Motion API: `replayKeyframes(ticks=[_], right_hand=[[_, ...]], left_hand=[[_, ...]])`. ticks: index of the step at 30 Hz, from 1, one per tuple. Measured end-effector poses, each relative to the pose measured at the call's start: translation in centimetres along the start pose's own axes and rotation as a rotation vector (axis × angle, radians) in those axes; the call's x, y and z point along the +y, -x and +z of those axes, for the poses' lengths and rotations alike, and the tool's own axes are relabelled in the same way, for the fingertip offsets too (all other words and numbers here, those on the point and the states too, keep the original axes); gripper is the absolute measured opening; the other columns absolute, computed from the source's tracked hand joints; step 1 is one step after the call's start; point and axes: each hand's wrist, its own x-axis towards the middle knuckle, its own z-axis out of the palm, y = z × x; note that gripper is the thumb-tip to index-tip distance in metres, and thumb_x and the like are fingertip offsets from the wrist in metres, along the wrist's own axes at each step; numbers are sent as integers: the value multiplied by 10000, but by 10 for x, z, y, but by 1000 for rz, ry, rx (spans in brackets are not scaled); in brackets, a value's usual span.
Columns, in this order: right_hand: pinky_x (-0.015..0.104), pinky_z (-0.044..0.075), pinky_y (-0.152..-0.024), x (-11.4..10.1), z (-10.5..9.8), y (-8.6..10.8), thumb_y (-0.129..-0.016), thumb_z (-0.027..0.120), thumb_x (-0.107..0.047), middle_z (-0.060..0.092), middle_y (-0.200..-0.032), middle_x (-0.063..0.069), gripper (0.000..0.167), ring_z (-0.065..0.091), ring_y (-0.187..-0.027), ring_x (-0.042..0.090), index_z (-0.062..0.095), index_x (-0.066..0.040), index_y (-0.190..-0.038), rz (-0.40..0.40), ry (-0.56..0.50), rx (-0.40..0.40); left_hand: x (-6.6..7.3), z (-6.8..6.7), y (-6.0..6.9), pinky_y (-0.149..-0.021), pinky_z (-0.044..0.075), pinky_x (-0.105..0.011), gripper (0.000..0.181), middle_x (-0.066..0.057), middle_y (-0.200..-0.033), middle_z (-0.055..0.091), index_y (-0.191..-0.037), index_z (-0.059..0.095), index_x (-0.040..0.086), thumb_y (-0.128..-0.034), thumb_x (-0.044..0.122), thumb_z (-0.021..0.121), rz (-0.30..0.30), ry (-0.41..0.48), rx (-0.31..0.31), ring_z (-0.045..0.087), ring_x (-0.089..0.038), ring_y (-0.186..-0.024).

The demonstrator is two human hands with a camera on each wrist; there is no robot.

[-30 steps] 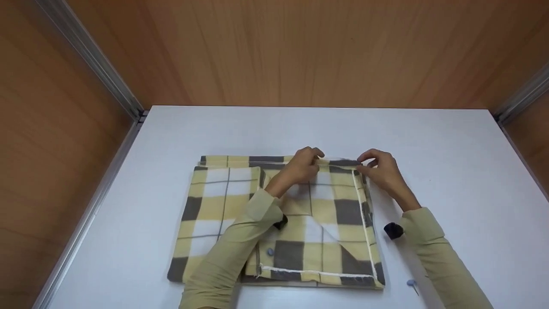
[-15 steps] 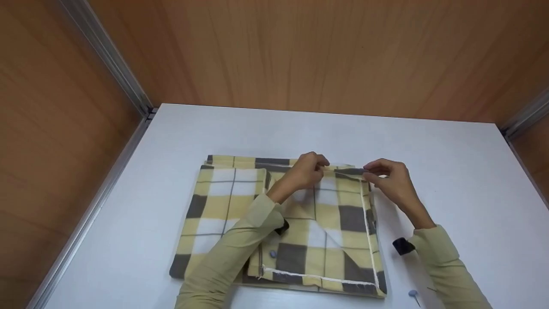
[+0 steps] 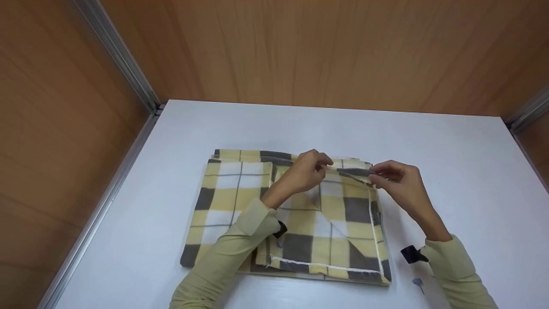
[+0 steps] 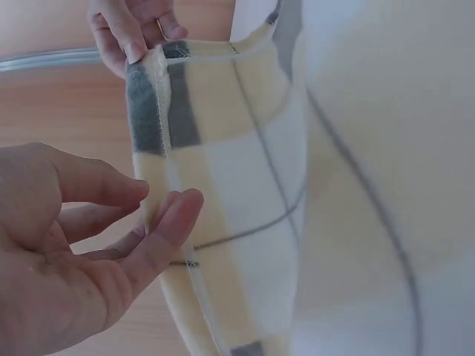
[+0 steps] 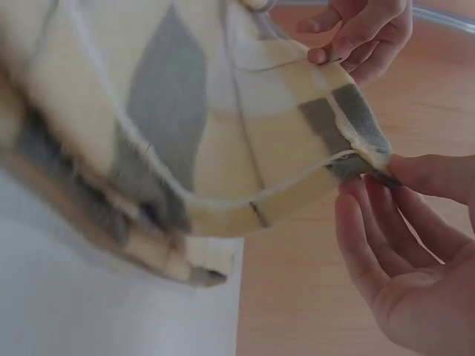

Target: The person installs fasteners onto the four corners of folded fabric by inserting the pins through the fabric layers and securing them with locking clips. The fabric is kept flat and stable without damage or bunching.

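Note:
A yellow, white and grey checked cloth lies folded in layers, the top layer showing a white seam along its right and front edges. My left hand pinches the far edge of that layer near its middle; the left wrist view shows the thumb and fingers of the left hand at the cloth's seamed edge. With thumb and fingertips, my right hand pinches the far right corner. In the right wrist view the right hand holds this corner of the cloth raised.
A blue-headed pin lies on the white table right of the cloth, near the right sleeve. Another small blue round thing is on the cloth beside the left sleeve. Wooden panels stand behind and at the sides.
The far right corner has risen and its edge now bunches between my hands. My right hand has shifted right and nearer in the head view, which has itself moved a little.

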Motion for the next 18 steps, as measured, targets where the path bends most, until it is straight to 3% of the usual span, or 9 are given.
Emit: replayKeyframes(ticks=[3, 7, 10, 12, 15, 18], right_hand=[[284, 556, -703, -9, 3, 5, -867, 690, -85, 664, -957, 168, 190, 674, -793, 215, 678, 15, -1028, -6, -48, -4], [298, 562, -710, -20, 10, 15, -860, 686, -47, 648, -948, 174, 176, 675, -803, 218, 675, 27, -1020, -38, -104, -13], [298, 564, -711, -27, 17, 21, -854, 683, -15, 639, -942, 185, 165, 675, -815, 224, 672, 34, -1011, -84, -127, -24], [303, 566, -707, -31, 22, 23, -849, 683, -1, 641, -937, 182, 151, 674, -813, 230, 676, 31, -997, -112, -140, -27], [310, 571, -681, -36, 32, 24, -840, 682, 25, 645, -927, 170, 139, 674, -801, 232, 682, 14, -980, -144, -159, -20], [297, 567, -660, -46, 43, 33, -815, 687, 74, 643, -914, 152, 163, 658, -791, 211, 685, 0, -960, -174, -165, 12]], left_hand=[[6, 1, 8, -726, 482, -243, 288, -128, -1089, 560, -1154, 635, 27, -901, -32, 511, -6, 20, 41, 573, -180, -879], [15, 11, 20, -684, 497, -224, 215, -84, -1042, 510, -1053, 612, 53, -849, -11, 599, -16, 95, 161, 578, -122, -797], [21, 21, 29, -666, 517, -232, 115, -56, -936, 547, -924, 592, 45, -827, 5, 638, 39, 160, 282, 577, -103, -743], [26, 25, 36, -626, 528, -243, 54, -37, -843, 584, -875, 595, 39, -851, 39, 643, 68, 223, 318, 581, -100, -691], [33, 27, 45, -534, 537, -258, 142, -43, -740, 624, -847, 624, 34, -918, 156, 618, 40, 367, 283, 606, -121, -632], [41, 28, 58, -484, 545, -315, 320, -76, -728, 644, -836, 664, 16, -968, 285, 552, -60, 530, 202, 636, -198, -629]])
